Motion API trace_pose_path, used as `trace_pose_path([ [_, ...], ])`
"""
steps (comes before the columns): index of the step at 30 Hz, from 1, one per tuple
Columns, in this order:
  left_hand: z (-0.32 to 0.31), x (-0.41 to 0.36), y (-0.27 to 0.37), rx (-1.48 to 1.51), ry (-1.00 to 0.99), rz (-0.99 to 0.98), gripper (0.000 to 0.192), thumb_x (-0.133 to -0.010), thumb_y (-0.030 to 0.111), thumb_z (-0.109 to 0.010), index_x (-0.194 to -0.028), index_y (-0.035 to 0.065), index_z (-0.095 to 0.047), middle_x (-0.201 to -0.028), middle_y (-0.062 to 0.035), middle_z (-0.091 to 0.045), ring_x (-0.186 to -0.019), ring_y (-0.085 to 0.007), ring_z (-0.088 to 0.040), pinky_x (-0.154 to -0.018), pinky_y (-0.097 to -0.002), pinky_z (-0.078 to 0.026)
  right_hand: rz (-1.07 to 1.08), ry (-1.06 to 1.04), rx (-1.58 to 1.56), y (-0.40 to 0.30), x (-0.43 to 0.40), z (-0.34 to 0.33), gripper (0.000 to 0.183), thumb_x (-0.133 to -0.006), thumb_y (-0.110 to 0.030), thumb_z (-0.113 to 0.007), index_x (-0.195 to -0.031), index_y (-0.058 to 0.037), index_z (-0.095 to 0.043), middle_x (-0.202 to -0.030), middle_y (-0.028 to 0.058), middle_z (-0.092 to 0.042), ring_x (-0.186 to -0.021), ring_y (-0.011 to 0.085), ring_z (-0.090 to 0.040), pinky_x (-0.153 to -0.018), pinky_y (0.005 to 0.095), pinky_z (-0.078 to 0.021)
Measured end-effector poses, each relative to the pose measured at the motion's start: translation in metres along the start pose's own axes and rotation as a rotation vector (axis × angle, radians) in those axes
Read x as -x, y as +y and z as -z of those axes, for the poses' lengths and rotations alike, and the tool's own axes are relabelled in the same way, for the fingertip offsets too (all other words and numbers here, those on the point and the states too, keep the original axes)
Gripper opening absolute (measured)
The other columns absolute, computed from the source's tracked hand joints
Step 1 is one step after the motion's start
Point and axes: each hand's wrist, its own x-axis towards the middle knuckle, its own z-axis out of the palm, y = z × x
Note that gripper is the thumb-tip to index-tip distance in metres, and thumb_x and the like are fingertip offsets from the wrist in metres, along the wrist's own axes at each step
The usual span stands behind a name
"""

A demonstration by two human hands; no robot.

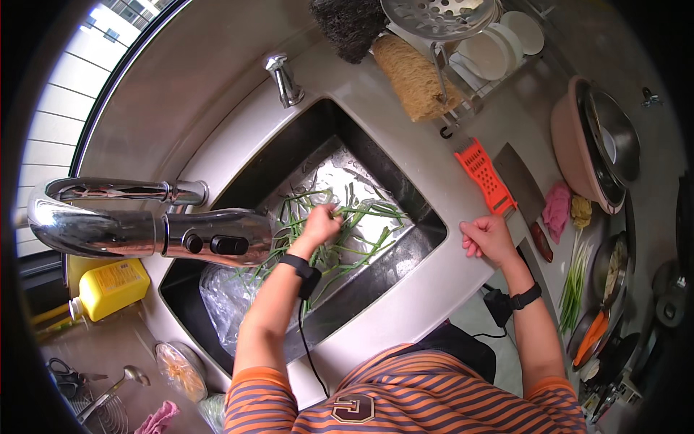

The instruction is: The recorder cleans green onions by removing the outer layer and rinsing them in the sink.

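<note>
My left hand (323,223) is inside the steel sink (336,157), its fingers closed on some long green scallion leaves (371,209). More of these leaves lie spread over the sink floor around it, some wet. A clear plastic bag (225,304) lies crumpled in the sink's near left part, beside my left forearm. Over the front right edge of the pale counter (428,287), my right hand (490,236) has its fingers curled, with nothing visible in them. Just beyond it lies an orange grater (486,176), close to my knuckles.
A chrome pull-out faucet (217,236) reaches over the sink's left side. A cleaver (520,184) lies right of the grater, near pink cloth (557,211) and a scallion bundle (576,287). Stacked basins (580,146) stand at far right. A yellow bottle (113,288) is at left.
</note>
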Motion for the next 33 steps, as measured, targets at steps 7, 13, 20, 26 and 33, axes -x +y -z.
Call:
trace_pose_path([
  [7,-0.036,-0.003,0.009,-0.339,0.092,0.082,0.021,-0.068,0.02,-0.057,-0.087,0.0098,-0.059,-0.079,-0.0167,-0.058,-0.08,-0.0316,-0.056,-0.07,-0.0398,-0.045,0.003,0.018,-0.018,0.001,0.001,0.0,0.028,-0.076,-0.021,-0.057,-0.058,-0.0007,-0.055,-0.053,0.0052,-0.054,-0.04,0.0084,-0.05,-0.034,0.0176,-0.0346],
  [13,-0.001,0.001,0.002,-0.217,0.098,0.019,0.014,-0.066,0.016,-0.056,-0.075,0.0057,-0.06,-0.076,-0.015,-0.06,-0.072,-0.0274,-0.058,-0.067,-0.0342,-0.046,0.018,0.004,-0.017,-0.003,0.002,0.001,0.027,-0.076,-0.021,-0.057,-0.059,0.0,-0.055,-0.053,0.0056,-0.054,-0.04,0.0084,-0.05,-0.035,0.0178,-0.035],
  [20,0.107,0.069,0.03,0.636,0.594,-0.195,0.005,-0.082,0.013,-0.051,-0.078,0.0094,-0.053,-0.071,-0.0034,-0.06,-0.042,0.0004,-0.033,-0.036,-0.0132,-0.025,0.03,-0.033,0.011,-0.003,0.003,0.005,0.029,-0.076,-0.023,-0.057,-0.059,0.0009,-0.054,-0.053,0.0059,-0.054,-0.04,0.0089,-0.051,-0.034,0.0185,-0.0353],
  [26,0.142,0.151,0.077,0.996,0.571,-0.155,0.004,-0.081,0.013,-0.052,-0.081,0.0119,-0.048,-0.077,-0.0065,-0.061,-0.04,0.0005,-0.033,-0.033,-0.012,-0.022,0.081,-0.06,0.018,-0.007,0.005,0.005,0.03,-0.077,-0.022,-0.055,-0.058,0.0006,-0.053,-0.053,0.0059,-0.054,-0.039,0.0086,-0.051,-0.032,0.0178,-0.0347],
  [33,0.117,0.189,0.106,0.96,0.442,-0.084,0.008,-0.079,0.011,-0.055,-0.086,0.0066,-0.053,-0.074,-0.0061,-0.06,-0.039,0.0002,-0.031,-0.033,-0.0144,-0.022,0.711,0.057,0.561,-0.045,0.022,-0.046,0.023,-0.066,-0.025,-0.059,-0.078,-0.0044,-0.06,-0.066,0.0125,-0.058,-0.063,0.0272,-0.056,-0.058,0.0345,-0.0436],
])
